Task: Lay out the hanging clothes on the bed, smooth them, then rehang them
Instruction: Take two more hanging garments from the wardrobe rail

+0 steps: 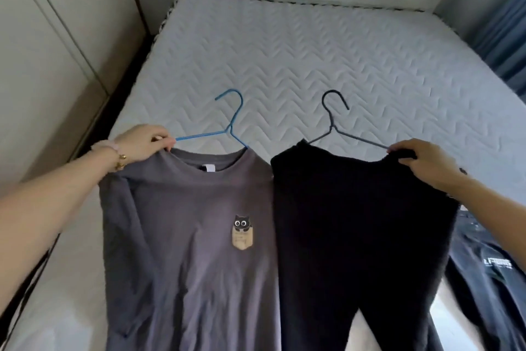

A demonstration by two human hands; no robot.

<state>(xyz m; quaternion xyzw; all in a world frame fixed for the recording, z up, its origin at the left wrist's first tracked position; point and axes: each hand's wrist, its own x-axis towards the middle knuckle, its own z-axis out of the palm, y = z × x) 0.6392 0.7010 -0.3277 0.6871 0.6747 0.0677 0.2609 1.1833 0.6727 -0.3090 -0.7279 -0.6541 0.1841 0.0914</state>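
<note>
1. Holding two garments side by side over the near end of the bed (pixel 313 52), a person grips one in each hand.
2. Left hand (pixel 145 143): fingers curled round the shoulder of a grey shirt (pixel 185 237), pinching it together with the arm of a blue hanger (pixel 227 123). A bracelet (pixel 113 151) sits on this wrist.
3. Right hand (pixel 421 163): fingers curled over the top edge of a black garment (pixel 355 237), at the end of a black hanger (pixel 331 120). The garment is probably a pair of trousers, as its lower part splits in two, but the dark cloth hides detail.
4. The grey shirt carries a small cat print (pixel 242 232) on the chest and a white label inside the collar. Its right edge touches the black garment.
5. Both hanger hooks point towards the far end of the white quilted mattress; whether they rest on it cannot be told.
6. Surroundings: pale wardrobe doors (pixel 57 52) on the left, a blue curtain (pixel 501 37) on the right, and another dark garment with white lettering (pixel 495 265) at lower right.
</note>
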